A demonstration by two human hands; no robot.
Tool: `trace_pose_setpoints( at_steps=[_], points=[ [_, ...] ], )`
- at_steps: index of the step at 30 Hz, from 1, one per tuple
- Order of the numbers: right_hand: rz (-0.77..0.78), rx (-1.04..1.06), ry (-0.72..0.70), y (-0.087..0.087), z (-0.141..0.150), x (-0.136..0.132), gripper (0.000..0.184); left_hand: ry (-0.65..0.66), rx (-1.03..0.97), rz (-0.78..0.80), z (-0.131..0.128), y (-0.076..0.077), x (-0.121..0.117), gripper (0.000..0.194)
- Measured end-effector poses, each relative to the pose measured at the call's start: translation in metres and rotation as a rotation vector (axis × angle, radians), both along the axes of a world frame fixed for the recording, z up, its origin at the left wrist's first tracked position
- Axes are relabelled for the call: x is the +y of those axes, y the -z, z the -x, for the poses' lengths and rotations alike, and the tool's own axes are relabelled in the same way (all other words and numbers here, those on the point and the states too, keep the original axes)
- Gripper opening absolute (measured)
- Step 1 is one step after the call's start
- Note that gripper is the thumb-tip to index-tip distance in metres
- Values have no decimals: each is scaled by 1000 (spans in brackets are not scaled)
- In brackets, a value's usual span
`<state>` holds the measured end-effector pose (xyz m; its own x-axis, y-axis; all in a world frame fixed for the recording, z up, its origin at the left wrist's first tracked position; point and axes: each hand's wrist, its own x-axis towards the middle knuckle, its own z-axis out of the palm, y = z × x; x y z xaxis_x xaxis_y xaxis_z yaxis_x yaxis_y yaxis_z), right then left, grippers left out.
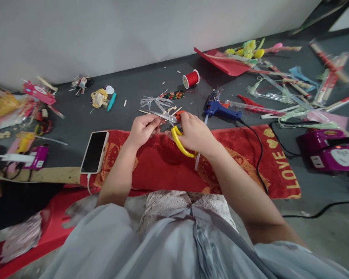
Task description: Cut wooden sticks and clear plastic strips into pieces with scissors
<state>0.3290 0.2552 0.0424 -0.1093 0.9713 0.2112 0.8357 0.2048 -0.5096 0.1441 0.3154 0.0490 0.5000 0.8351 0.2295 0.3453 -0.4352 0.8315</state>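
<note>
My right hand (195, 133) grips a pair of scissors (182, 143) with yellow handles, over the red towel. Their metal blades point left, towards my left hand (145, 130). The thumb and fingers of that hand are pinched together near the blades; what they hold is too small to make out. Just beyond lie a bundle of silvery strands (155, 101) and a piece of patterned fabric (173, 95). An orange item (179, 114) shows beside my right fingers, partly hidden. A blue glue gun (222, 110) with a glue stick lies to the right.
The red towel (163, 170) spreads along the table edge, with a charging phone (94, 152) at its left. A spool of red thread (191, 79) stands behind. Wrapped sticks (296, 83) and a purple box (328, 149) with cables lie right. A teal marker (111, 101) lies left.
</note>
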Motion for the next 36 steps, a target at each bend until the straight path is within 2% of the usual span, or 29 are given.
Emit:
trace_pose_setpoints(
  at_steps=[10, 15, 20, 25, 29, 32, 36],
  points=[
    [121, -50, 37, -10, 0, 0, 37, 7, 39, -27, 1, -3, 1, 48],
    [135, -85, 62, -13, 1, -1, 37, 15, 41, -86, 0, -4, 2, 49],
    [162, -135, 88, -17, 3, -3, 40, -9, 60, -77, -1, -7, 0, 48],
    [190, -168, 90, -18, 4, -4, 40, -23, 74, -116, -1, -4, 1, 47],
    [199, -169, 112, -16, 4, -2, 42, -61, 175, -254, -3, 0, 0, 45],
    [183, -166, 137, -14, 5, -1, 41, -126, 265, -433, -5, 5, -1, 39],
    [147, -143, 115, -13, 6, -2, 41, -211, 278, -642, -7, 12, 0, 32]
  ],
)
